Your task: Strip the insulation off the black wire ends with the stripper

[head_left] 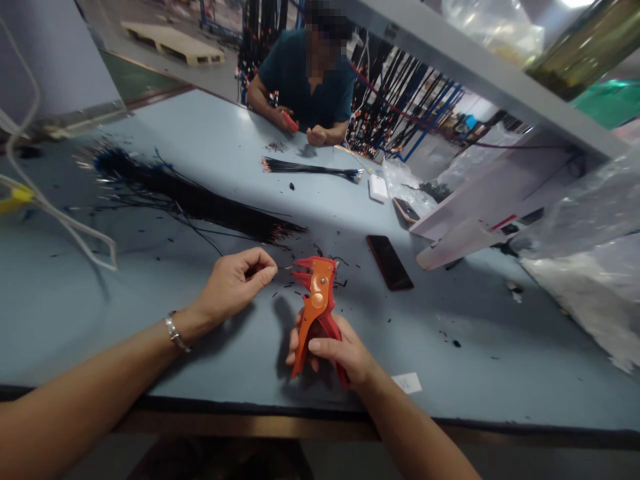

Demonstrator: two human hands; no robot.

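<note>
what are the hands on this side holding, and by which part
The right hand grips the orange-and-red tool by its handles; the left hand pinches a thin wire near its end.

Pale blue counter point(200, 353) across frame, dark front edge. Wooden pallet point(173, 41) on grey floor point(150, 17), upper left. Grey shelf frame point(480, 73) slanting through upper right. Racks point(395, 107) of hanging black cables behind, top centre. Bright light point(575, 3) at top right corner area.
</note>
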